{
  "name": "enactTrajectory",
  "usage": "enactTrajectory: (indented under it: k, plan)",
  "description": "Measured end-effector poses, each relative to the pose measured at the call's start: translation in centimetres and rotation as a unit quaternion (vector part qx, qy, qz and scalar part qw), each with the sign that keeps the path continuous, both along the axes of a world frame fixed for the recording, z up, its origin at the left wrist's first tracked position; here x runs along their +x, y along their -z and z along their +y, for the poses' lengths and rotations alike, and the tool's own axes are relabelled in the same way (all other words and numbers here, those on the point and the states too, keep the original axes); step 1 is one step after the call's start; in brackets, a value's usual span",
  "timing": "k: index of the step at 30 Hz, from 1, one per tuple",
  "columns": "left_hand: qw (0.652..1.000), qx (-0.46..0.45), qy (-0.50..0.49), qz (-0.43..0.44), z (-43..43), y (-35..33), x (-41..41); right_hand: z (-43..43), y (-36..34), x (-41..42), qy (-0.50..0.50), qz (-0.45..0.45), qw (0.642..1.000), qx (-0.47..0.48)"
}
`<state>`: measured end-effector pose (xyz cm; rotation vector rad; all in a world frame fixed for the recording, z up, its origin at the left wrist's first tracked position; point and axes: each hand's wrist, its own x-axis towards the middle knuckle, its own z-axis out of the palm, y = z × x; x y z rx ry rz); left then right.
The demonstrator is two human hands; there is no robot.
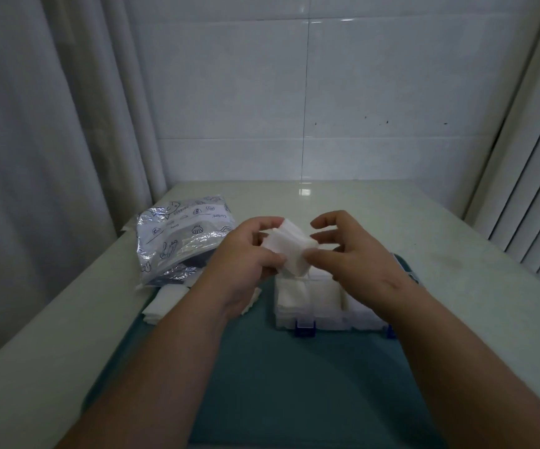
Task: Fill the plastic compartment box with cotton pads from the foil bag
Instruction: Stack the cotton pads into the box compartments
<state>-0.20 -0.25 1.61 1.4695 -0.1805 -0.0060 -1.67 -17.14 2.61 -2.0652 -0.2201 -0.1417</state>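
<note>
We held a stack of pads in the air above the box. Our left hand gripped the stack; our right hand touched its near corner with the thumb, the other fingers spread. The box sat on a teal mat, its near compartments filled with white pads. The foil bag lay to the left on the table, with loose pads just beside it.
</note>
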Motion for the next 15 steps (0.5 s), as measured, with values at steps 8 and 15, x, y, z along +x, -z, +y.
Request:
enactTrajectory:
  k: [8,15]
  plan:
    - [0.994,0.063,-0.092,-0.008,-0.5,0.4,0.4,1.1,1.1,0.5,0.033,-0.062,0.996,-0.053]
    - [0.986,0.031,-0.164,-0.005,-1.9,0.6,0.7,1.0,1.3,1.3,0.039,-0.063,0.993,-0.093]
